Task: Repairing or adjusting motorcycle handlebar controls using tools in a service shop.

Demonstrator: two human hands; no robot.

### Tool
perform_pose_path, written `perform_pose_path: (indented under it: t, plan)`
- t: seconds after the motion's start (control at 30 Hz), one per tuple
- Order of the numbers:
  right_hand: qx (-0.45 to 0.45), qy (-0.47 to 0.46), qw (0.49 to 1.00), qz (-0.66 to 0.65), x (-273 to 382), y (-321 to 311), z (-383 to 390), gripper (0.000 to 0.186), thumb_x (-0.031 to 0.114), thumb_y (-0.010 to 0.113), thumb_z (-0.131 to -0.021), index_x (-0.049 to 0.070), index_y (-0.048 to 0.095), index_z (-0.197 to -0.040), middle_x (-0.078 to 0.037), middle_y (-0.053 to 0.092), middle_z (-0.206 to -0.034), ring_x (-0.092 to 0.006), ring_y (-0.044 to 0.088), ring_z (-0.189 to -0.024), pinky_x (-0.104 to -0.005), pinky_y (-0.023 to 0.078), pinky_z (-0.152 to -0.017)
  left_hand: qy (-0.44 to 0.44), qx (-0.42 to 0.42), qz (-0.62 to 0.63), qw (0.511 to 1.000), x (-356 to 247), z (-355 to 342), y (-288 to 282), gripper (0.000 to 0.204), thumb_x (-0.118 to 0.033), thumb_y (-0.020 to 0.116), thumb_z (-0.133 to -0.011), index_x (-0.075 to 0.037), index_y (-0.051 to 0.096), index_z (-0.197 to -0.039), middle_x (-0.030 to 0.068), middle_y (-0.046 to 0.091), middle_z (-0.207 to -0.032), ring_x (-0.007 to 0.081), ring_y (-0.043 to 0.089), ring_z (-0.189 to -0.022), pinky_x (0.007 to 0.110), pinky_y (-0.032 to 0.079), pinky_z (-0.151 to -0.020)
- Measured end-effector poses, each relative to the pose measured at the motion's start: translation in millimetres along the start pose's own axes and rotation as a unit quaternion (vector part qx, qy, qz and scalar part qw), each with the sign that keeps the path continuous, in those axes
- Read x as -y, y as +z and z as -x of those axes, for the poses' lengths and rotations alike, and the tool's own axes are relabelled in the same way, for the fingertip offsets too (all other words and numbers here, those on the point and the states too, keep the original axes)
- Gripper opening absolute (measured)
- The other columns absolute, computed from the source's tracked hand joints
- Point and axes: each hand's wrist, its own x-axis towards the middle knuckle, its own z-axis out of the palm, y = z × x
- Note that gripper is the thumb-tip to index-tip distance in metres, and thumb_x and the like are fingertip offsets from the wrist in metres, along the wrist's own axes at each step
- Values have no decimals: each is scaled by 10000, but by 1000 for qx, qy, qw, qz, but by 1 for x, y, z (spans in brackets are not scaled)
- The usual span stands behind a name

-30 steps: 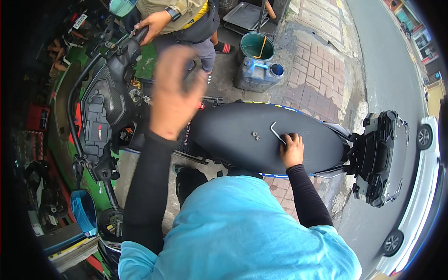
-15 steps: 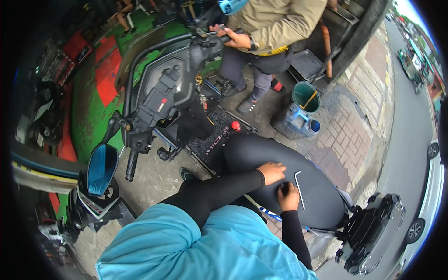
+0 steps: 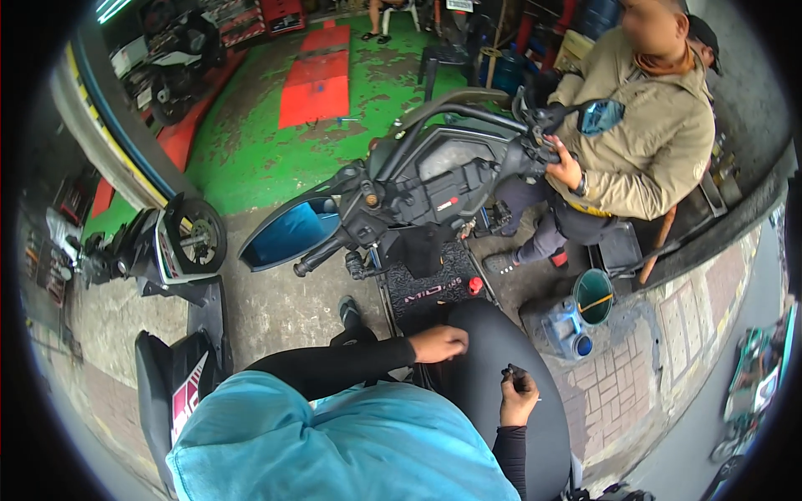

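My left hand (image 3: 440, 343) is over the left edge of the black scooter seat (image 3: 483, 355), its fingers curled together; whether anything is inside them is hidden. My right hand (image 3: 520, 399) is raised above the seat's right part, thumb and fingers pinched on a small black piece (image 3: 510, 371) too small to name. A short pale tip beside that hand may be the end of the L-shaped hex key, the rest of it covered. Ahead of the seat are the scooter's dark floor mat (image 3: 434, 288) with a red cap (image 3: 475, 285) on it, and the handlebar area (image 3: 418, 204), its front cover off.
A person in a tan jacket (image 3: 635, 125) stands at the front right, a hand on the handlebar grip. A green bucket (image 3: 593, 288) and a blue jug (image 3: 560, 326) stand right of the seat. Another motorcycle (image 3: 180, 250) is at left, a red ramp (image 3: 316, 83) behind.
The view has swung up and left. My left hand has curled its fingers, and my right hand has lifted with the small black piece. The hex key lying openly on the seat is now mostly hidden.
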Motion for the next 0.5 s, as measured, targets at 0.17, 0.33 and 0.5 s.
perform_pose_path:
  t: [0.17, 0.33, 0.5]
  plan:
    - [155, -173, 972, -39, 117, 59, -43, 185, -55, 684, -812, -43, 675, -996, -63, 676, -871, -92, 616, -757, -241, 503, -725, -146, -257, 330, 896, -43, 85, -74, 117, -119, 481, -899, -60, 573, -942, 10, 535, -780, 78, 476, -628, 212, 367, -508]
    - [296, -479, 823, 74, 258, 137, -65, 215, -2, 714, -777, 8, 683, -989, -128, 674, -934, -279, 640, -906, -367, 497, -827, 44, -446, 226, 865, -96, 115, -117, 119, -122, 583, -961, -43, 589, -1050, -50, 494, -778, 33, 439, -660, 198, 366, -582]
    - [367, -487, 779, 145, 319, 209, -83, 204, 51, 699, -788, 30, 671, -989, -138, 673, -855, -339, 614, -840, -423, 481, -782, 140, -541, 117, 821, -111, 72, -127, 240, -67, 666, -931, 3, 611, -1154, -68, 485, -746, 27, 420, -662, 183, 365, -637]
